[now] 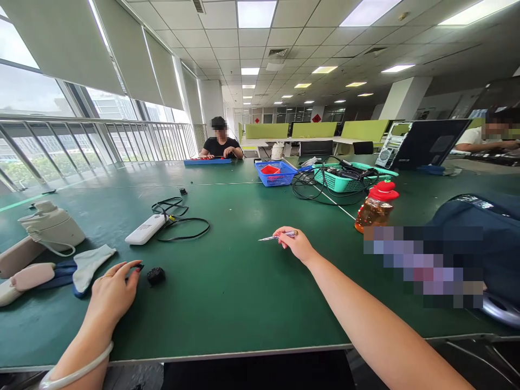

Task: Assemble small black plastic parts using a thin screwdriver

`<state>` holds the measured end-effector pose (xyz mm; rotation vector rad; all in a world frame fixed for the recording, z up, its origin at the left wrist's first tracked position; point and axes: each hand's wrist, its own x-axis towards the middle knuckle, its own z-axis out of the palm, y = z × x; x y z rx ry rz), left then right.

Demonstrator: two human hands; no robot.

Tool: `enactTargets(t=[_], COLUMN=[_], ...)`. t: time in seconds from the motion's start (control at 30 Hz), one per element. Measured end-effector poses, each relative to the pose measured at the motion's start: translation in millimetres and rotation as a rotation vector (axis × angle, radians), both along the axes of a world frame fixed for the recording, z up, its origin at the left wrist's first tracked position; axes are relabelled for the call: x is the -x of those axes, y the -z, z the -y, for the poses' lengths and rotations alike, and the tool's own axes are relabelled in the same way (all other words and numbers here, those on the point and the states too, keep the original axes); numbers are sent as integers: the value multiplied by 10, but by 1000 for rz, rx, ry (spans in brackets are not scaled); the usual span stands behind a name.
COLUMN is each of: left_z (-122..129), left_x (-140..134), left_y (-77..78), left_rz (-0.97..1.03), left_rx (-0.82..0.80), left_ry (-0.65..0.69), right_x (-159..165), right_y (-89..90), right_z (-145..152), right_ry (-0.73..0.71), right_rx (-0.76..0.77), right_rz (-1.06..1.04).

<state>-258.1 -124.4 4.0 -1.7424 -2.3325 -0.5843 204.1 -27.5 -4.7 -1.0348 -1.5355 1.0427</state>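
Observation:
My right hand is closed on a small slim screwdriver, its thin metal tip pointing left just above the green tabletop. Farther left, my left hand pinches a small black piece between thumb and forefinger; the piece is too small to name. Just right of those fingertips a small black block sits on the table, apart from the hand. A bluish-white cloth item lies close behind my left hand.
A white power bank with a black cable lies ahead. Left stands a cream bottle. Farther back are a blue basket and a green basket of cables. Right are a red-capped bottle and a dark bag. Two people sit beyond.

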Motion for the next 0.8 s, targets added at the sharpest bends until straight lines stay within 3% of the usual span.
enactTargets(t=[0.2,0.43,0.8], left_z=[53,53,0], left_x=[-165,-196,-282], left_y=[-40,-28,-8], left_rz=[-1,-83,-149], left_rx=[-252,-282,-35], left_ry=[171,265,268], right_x=[3,7,5], right_y=[2,29,7], right_z=[-6,-36,-5], right_ry=[-5,-5,-7], right_rx=[8,6,9], right_rz=[-9,-8,-18])
